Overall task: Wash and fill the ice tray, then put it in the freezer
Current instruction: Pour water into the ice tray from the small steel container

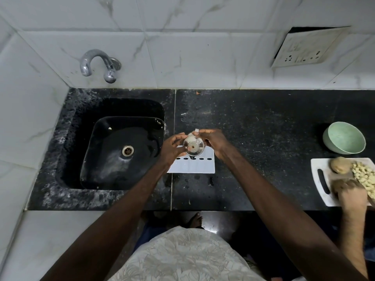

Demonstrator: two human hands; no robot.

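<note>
Both grips are wrapping around a small steel cup (193, 147). The left grip (174, 148) is curling its fingers round the cup's left side. The right grip (213, 142) is closing on it from the right, with a little white bit sticking up by the thumb that I honestly can't identify. The cup is hanging right above the white ice tray (194, 166), which is lying flat on the black desk (263, 128) just right of the sink (71, 138), with one row of dark cells showing below the hands.

My read is that this is the filling step, with water going from cup to tray rather than from the tap (97, 63), which isn't visibly running. I can't tell whether any cells are holding water, or whether the washing is done. The freezer trip is definitely waiting, and no freezer is showing.

Far right, a green bowl (345, 138) is sitting near a cutting board (322, 179) where another person's hand (351, 191) is resting beside diced pieces (365, 177).
</note>
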